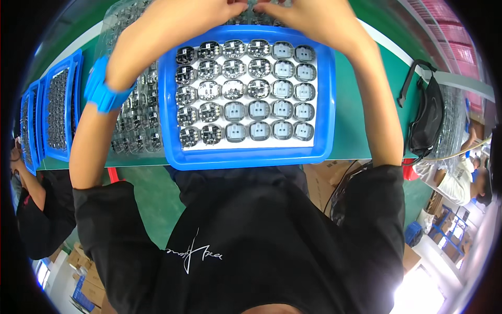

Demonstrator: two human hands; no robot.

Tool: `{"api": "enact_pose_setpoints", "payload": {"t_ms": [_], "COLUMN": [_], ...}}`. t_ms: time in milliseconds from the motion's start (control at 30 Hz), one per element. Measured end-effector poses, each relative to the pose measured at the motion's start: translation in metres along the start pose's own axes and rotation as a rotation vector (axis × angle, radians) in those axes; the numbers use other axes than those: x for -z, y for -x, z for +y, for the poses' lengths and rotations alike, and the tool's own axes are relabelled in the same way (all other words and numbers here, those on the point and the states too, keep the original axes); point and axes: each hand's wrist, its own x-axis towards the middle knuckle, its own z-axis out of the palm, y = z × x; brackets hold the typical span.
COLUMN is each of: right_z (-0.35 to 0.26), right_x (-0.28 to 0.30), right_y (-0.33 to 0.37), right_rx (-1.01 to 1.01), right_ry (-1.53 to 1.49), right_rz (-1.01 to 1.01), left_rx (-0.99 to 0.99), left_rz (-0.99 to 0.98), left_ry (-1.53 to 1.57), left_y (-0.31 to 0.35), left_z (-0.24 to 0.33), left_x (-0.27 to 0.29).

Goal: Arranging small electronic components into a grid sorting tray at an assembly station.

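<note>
At the top edge of the head view, my left hand [222,8] and my right hand [304,14] come close together, fingers bent in a pinch. The picture's edge cuts them off, and whatever lies in the fingers is too small to make out. Beneath them is a clear plastic tray [241,20] of small dark parts. Nearer me stands a blue tray [251,161] with rows of rounded housings. Those on its left carry dark circuit boards [234,68]; the others show bare grey-blue insides [259,110].
More clear trays with dark parts [137,123] lie left of the blue tray. Farther left, other blue trays [61,112] hold small parts. A black pouch with a strap [426,118] rests at the right of the green table [348,125]. Other people [44,204] are at both sides.
</note>
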Motion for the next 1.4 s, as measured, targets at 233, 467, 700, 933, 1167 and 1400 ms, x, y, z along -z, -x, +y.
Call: {"api": "enact_pose_setpoints", "payload": {"t_ms": [233,467,700,933,1167,1400], "right_z": [-0.065,-0.070,-0.070,-0.074,-0.078,-0.082], "right_x": [0.053,0.017,0.008,0.003,0.000,-0.002], "right_y": [0.080,0.098,0.096,0.098,0.098,0.098], "right_rx": [0.032,0.059,0.070,0.106,0.106,0.087], "right_ry": [-0.249,-0.273,-0.268,-0.211,-0.190,-0.099], "right_rz": [-0.038,-0.094,-0.082,-0.040,-0.012,-0.012], "left_rx": [-0.275,-0.233,-0.240,-0.245,-0.293,-0.288], "left_rz": [0.159,0.075,0.050,0.005,0.014,0.038], "left_ry": [0.034,0.101,0.096,0.041,-0.087,-0.176], "left_y": [0.117,0.138,0.132,0.133,0.130,0.128], "left_z": [0.052,0.053,0.049,0.053,0.060,0.062], "left_x": [0.048,0.012,0.004,0.005,0.004,0.000]}}
